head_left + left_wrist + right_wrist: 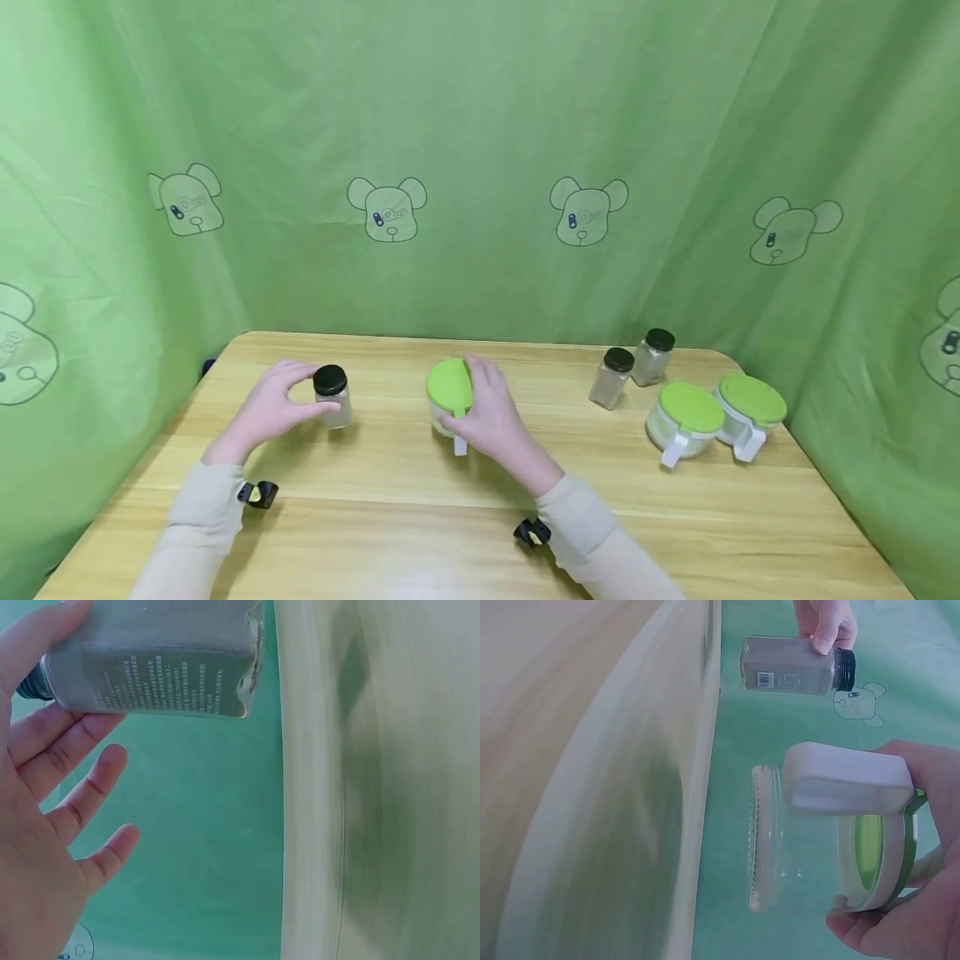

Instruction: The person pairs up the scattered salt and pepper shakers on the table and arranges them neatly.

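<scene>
My left hand [272, 407] pinches a square spice jar [340, 410] with a black lid between thumb and fingers. In the left wrist view the jar [165, 675] lies across the top, printed text on its side, its base apart from the tabletop; the ring and little fingers are spread away from it. My right hand [495, 417] grips a round glass seasoning pot [448, 385] by its green-lidded top. The right wrist view shows its clear body [810, 855] and white handle [847, 776], with the base raised off the table.
Two more black-lidded spice jars, a nearer one [612, 379] and a farther one [653, 358], stand at the back right. Beside them are two green-lidded pots, one left [686, 412] and one right [750, 404]. A green curtain [480, 275] hangs behind the wooden table [390, 533].
</scene>
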The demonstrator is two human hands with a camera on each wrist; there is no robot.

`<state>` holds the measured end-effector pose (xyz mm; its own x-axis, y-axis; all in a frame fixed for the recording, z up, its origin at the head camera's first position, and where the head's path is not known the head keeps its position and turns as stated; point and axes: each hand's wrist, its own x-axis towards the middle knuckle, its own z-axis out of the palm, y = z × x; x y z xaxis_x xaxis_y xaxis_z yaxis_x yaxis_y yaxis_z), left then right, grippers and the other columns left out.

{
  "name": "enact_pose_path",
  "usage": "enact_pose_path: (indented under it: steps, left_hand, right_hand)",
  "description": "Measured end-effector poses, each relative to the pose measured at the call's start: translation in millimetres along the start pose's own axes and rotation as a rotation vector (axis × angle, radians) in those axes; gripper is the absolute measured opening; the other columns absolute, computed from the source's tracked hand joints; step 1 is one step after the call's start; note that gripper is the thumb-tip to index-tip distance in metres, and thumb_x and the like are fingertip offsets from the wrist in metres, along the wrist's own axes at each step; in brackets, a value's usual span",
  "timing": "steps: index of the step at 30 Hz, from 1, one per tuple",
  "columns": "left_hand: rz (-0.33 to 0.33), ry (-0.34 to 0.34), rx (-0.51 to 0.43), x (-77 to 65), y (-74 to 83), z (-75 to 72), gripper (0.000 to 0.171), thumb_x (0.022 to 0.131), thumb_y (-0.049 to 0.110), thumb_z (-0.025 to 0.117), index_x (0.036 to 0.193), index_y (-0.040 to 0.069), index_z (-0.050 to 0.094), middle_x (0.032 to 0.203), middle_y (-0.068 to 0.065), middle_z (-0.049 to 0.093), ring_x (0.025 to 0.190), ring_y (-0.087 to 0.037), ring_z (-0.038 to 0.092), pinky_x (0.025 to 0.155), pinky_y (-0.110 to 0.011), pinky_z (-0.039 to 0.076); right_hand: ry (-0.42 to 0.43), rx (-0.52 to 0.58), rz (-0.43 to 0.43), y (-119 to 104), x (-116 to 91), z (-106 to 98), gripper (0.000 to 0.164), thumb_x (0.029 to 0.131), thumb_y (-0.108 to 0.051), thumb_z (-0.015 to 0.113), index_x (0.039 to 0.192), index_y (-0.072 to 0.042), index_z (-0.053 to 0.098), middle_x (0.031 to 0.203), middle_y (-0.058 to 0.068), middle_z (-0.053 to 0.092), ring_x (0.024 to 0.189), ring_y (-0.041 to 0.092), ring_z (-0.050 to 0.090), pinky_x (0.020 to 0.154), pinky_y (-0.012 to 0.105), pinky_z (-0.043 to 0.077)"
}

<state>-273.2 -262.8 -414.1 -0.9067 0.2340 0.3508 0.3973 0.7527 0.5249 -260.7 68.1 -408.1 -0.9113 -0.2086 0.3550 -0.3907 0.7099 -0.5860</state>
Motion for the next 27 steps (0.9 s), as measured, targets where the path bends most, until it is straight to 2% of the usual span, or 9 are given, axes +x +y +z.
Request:
enact_pose_path:
  steps: [5,12,15,27]
  left_hand:
    - [-0.03,-0.012,-0.033,-3.4,-6.3,-7.8,0.068,0.075,0.041,0.082,0.126,0.002,0.063,0.127,-0.02,0.064,0.122,-0.04,0.05,0.103,-0.061,0.037]
    - [-0.045,0.002,-0.065,-8.0,-16.1,-15.6,0.063,0.074,0.037,0.084,0.124,0.003,0.064,0.124,-0.02,0.066,0.119,-0.039,0.052,0.101,-0.059,0.039]
    - [-0.073,-0.013,-0.073,-11.4,-19.9,-19.5,0.067,0.075,0.037,0.083,0.127,0.0,0.062,0.128,-0.023,0.062,0.123,-0.043,0.049,0.103,-0.062,0.035]
    - [-0.113,-0.031,-0.116,-21.5,-34.8,-26.8,0.066,0.075,0.034,0.083,0.126,0.0,0.061,0.13,-0.024,0.06,0.125,-0.042,0.045,0.105,-0.063,0.033]
  right_hand:
    - [-0.011,0.01,0.013,-6.1,1.8,5.2,0.098,0.068,-0.026,0.086,0.147,-0.004,0.034,0.141,0.021,0.045,0.126,0.037,0.047,0.104,0.053,0.046]
    - [-0.027,0.021,0.006,-16.4,4.0,14.0,0.098,0.068,-0.027,0.086,0.147,-0.003,0.034,0.143,0.02,0.044,0.127,0.036,0.047,0.103,0.052,0.046]
    - [-0.034,0.022,0.002,-20.5,4.5,19.8,0.099,0.068,-0.028,0.086,0.148,-0.003,0.033,0.143,0.02,0.043,0.127,0.036,0.047,0.103,0.052,0.046]
    - [-0.084,0.019,-0.02,-39.5,3.6,41.0,0.098,0.069,-0.03,0.085,0.148,-0.005,0.032,0.141,0.019,0.045,0.127,0.035,0.046,0.102,0.05,0.048]
